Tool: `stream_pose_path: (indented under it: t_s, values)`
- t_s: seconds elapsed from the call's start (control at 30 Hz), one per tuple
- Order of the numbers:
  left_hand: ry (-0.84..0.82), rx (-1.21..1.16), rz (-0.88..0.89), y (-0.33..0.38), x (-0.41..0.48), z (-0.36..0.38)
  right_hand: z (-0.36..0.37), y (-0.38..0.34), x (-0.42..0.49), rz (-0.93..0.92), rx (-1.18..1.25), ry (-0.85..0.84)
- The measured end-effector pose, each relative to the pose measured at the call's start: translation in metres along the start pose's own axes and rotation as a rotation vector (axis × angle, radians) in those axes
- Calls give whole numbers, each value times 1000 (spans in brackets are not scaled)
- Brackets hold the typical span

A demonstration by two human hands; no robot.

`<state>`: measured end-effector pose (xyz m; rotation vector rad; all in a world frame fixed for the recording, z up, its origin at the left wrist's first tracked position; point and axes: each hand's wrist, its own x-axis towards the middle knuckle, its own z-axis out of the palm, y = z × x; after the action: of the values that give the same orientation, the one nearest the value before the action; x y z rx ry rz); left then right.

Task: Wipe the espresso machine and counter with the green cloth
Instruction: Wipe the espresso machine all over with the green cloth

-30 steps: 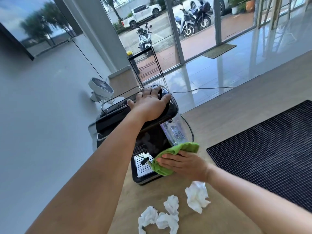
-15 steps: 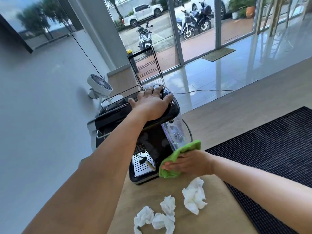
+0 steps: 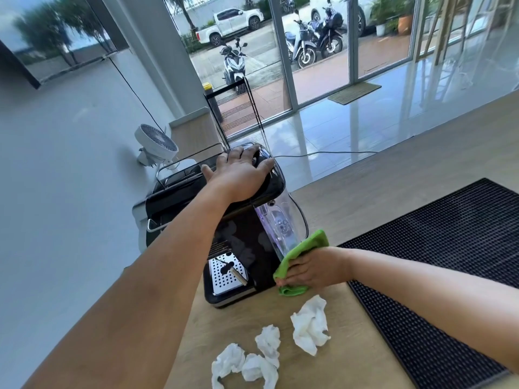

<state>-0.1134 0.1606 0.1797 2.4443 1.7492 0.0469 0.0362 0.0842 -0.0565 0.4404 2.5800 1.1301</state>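
Note:
A black espresso machine (image 3: 241, 242) with a clear water tank stands near the left edge of the wooden counter (image 3: 365, 192). My left hand (image 3: 241, 175) lies flat on the machine's top, fingers spread. My right hand (image 3: 311, 269) presses the green cloth (image 3: 306, 247) against the machine's lower right side, by the tank's base. The cloth's lower end touches the counter. The perforated drip tray (image 3: 224, 272) and a steam wand show at the machine's front.
Several crumpled white tissues (image 3: 309, 324) lie on the counter in front of the machine. A black rubber bar mat (image 3: 449, 262) covers the counter's right side. The counter's left edge drops off beside the machine. A power cord runs behind it.
My right hand has slid the green cloth from the drip tray corner rightwards along the machine's side towards the water tank. My left hand has stayed on top.

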Motion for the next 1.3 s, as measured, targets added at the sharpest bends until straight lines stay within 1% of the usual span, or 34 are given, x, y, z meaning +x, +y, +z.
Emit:
stream_pose_path:
  t_s: [0.03,0.07,0.17,0.23,0.33,0.43,0.5,0.57,0.6,0.63,0.67,0.7,0.73,0.77,0.8,0.83,0.9,0.93,0.97,1.03,1.07,1.1,1.13,1.2,1.27,1.3]
  values:
    - [2,-2,4,0,1,0,2,1,-9,56,-1,28]
    - [2,-5,5,-1,1,0,4,1,-17,161,19,80]
    - [7,3,4,-2,1,-1,-5,2,-19,560,146,328]
    - [4,13,-1,-2,1,-1,-21,5,0,748,215,445]
    - [12,18,4,0,1,-1,-41,12,45,1080,325,672]
    - [3,14,7,0,0,-1,-55,10,81,1360,468,866]
    - [0,24,13,-1,0,0,-58,1,101,1603,674,979]
    - [6,41,14,-1,1,0,-62,-4,112,1867,990,1070]
    - [12,49,12,-1,2,0,-61,-1,114,1946,1112,1076]
    - [15,57,11,-1,2,-1,-60,6,112,1986,1207,1077]
    - [17,59,10,-1,4,-1,-59,16,108,1980,1311,1118]
    - [17,56,9,-1,4,-1,-62,31,100,1944,1446,1235]
    - [20,54,15,0,3,-1,-66,50,88,1872,1588,1387]
    - [16,48,12,-1,5,0,-63,71,79,1777,1751,1487]
    - [13,44,13,-1,4,0,-61,89,66,1662,1931,1528]
    - [11,42,18,0,2,1,-60,104,55,1554,2107,1529]
    - [11,40,17,-1,3,0,-47,121,45,1377,2393,1433]
    - [10,39,17,-1,2,-1,-39,120,44,1349,2456,1382]
    - [9,36,17,-1,2,-2,-36,116,45,1373,2525,1322]
    - [4,31,17,-1,1,-2,-28,93,48,1564,2546,1109]
    - [3,35,17,0,1,-2,-23,80,51,1645,2531,1030]
    - [5,37,16,0,1,-2,-19,67,53,1669,2527,992]
    - [6,40,17,0,1,-1,-20,56,56,1646,2534,1010]
    - [11,48,15,-1,2,-1,-26,50,62,1588,2546,1114]
    - [20,53,15,-2,3,0,-38,73,61,1476,2504,1254]
    - [19,54,11,-2,3,0,-41,89,58,1438,2482,1274]
